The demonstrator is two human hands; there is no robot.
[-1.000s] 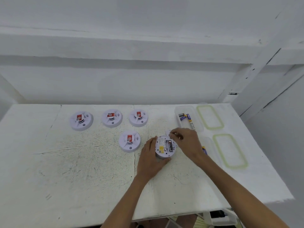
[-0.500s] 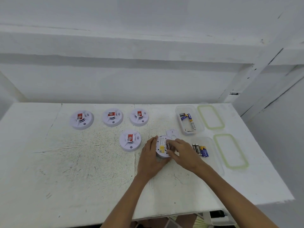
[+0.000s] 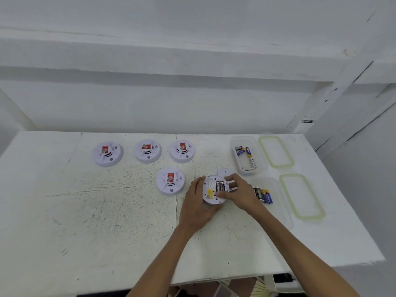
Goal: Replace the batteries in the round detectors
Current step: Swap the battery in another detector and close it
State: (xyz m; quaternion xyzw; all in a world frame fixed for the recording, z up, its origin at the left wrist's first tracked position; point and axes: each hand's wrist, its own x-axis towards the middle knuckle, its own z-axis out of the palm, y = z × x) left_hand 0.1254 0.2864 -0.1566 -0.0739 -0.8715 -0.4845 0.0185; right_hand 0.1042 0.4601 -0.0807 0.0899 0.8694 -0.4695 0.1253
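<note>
A white round detector (image 3: 211,192) lies upside down on the table, its battery bay uncovered with one dark battery (image 3: 219,185) inside. My left hand (image 3: 198,203) grips its left rim. My right hand (image 3: 243,191) pinches a second dark battery (image 3: 233,185) at the detector's right edge. The detector's small white cover (image 3: 225,171) lies just behind. A clear box (image 3: 278,202) to the right holds several batteries (image 3: 263,195), and a farther box (image 3: 234,156) holds more batteries (image 3: 246,155).
Several other detectors sit face up: three in a back row (image 3: 107,153), (image 3: 147,150), (image 3: 182,151) and one (image 3: 170,181) just left of my left hand. Two green-rimmed lids (image 3: 276,166), (image 3: 302,217) lie at the table's right side near its edge.
My right hand left the cover behind the detector, came back to the battery bay and now holds a battery at the detector's right edge. My left hand stayed on the detector.
</note>
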